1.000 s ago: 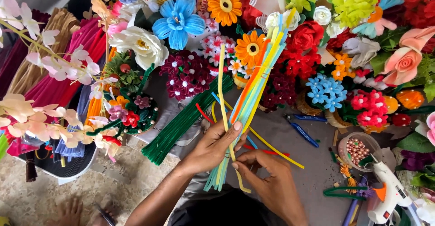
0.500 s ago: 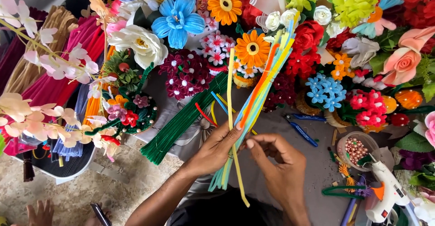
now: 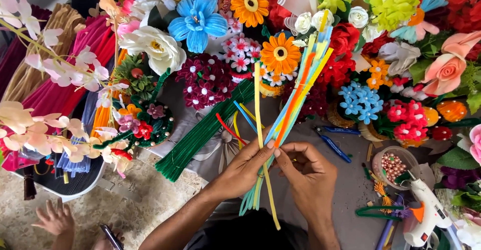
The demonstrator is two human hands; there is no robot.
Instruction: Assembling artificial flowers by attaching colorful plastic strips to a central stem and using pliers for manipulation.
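My left hand (image 3: 245, 170) grips a bundle of long pipe cleaners (image 3: 300, 87) in yellow, orange, blue and green, which fans upward to the right over the flowers. My right hand (image 3: 305, 175) meets it at the same spot, fingertips pinching a single yellow pipe cleaner (image 3: 259, 104) that stands nearly upright and trails below my hands. Both hands hover over the grey table (image 3: 345, 190).
Handmade flowers crowd the back: a blue one (image 3: 197, 22), orange daisies (image 3: 280, 53), a white rose (image 3: 153, 47). A green pipe-cleaner bundle (image 3: 200, 135), blue pliers (image 3: 333, 145), a bowl of beads (image 3: 393, 162) and a glue gun (image 3: 426, 215) lie about. Another person's hand (image 3: 55, 220) shows bottom left.
The bundle has swung further right and upward. My right hand rose from below to meet the left, and the single yellow strand now stands more upright. The other person's hand came further in.
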